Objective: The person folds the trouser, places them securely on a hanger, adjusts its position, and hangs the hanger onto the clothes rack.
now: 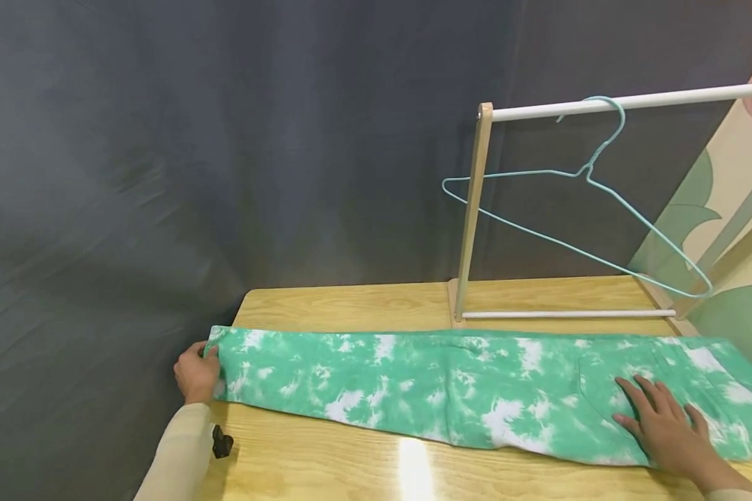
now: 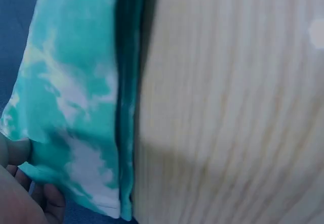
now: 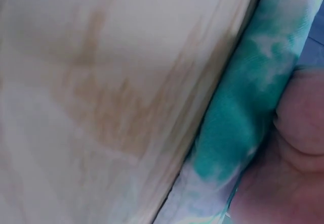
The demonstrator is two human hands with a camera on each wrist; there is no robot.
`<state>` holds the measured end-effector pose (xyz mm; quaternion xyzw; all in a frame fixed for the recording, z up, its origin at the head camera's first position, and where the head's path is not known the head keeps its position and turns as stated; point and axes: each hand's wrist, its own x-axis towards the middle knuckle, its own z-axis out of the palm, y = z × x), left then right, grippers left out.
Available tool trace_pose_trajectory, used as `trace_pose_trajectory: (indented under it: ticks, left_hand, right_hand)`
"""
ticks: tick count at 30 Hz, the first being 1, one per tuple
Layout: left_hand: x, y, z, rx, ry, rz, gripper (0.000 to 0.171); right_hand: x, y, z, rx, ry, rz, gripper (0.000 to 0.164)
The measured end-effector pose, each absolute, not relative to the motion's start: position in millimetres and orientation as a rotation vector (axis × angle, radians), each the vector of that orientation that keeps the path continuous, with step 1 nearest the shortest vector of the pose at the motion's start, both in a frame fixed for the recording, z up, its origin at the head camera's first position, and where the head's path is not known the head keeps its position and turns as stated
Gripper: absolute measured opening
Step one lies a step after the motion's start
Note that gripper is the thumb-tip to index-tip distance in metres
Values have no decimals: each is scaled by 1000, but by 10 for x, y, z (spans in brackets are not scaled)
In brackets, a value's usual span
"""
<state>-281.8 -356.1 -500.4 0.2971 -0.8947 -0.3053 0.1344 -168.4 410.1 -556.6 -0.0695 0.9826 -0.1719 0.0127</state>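
Observation:
A pair of green-and-white tie-dye trousers [image 1: 413, 390] lies lengthwise across the table, one leg over the other, with a pocket seam toward the right. At the narrow left end, my left hand [image 1: 198, 372] pinches the hem. In the left wrist view the thumb of the left hand [image 2: 23, 183] is on top of the cloth, with fingers beneath the edge. My right hand [image 1: 667, 428] rests palm down with spread fingers on the wider right part. The right wrist view shows only the base of the right hand [image 3: 291, 168] against the trousers [image 3: 238, 113].
Behind the trousers stands a small rack [image 1: 473, 209] with a white rail. A light-blue hanger [image 1: 592, 170] hangs from it. The wooden table [image 1: 326, 452] shows in front of the cloth. Dark curtain [image 1: 326, 139] covers the back and left side.

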Motion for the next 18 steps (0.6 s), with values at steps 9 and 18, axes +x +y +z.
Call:
trace_pose_trajectory:
  ticks: [9,18]
  left_hand:
    - [-2690,-3521,-5138,802,-2921,-599,56]
    - [-2844,-2956,-5142,2,-3037,-490,48]
  right_hand:
    - [-1645,4075,-5552,-243,3044,-594,58]
    - [-1654,4093,-5466,-184,3007,-599,60]
